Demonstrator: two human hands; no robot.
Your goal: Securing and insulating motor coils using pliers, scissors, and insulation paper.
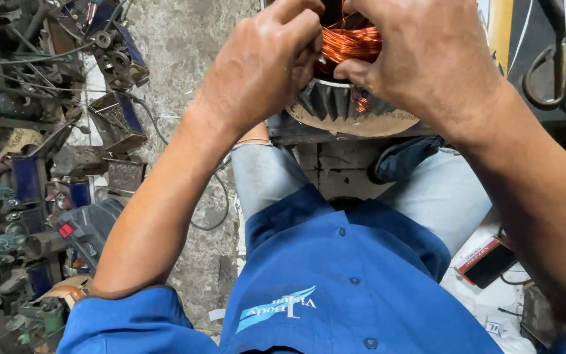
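Both of my hands work at a bundle of bright copper wire coil (352, 42) at the top of the view. My left hand (263, 62) pinches the coil's left side with its fingertips. My right hand (427, 56) covers the coil's right side, thumb pressed against the strands. The coil sits in a round motor stator (335, 105) with dark slotted teeth and a tan rim, resting on a dark block between my knees.
A heap of old pump and motor parts (47, 131) fills the left side. A black cable (214, 210) lies on the concrete floor. A phone with a red edge (489, 262) lies at the right. Metal hooks (558, 72) hang at the upper right.
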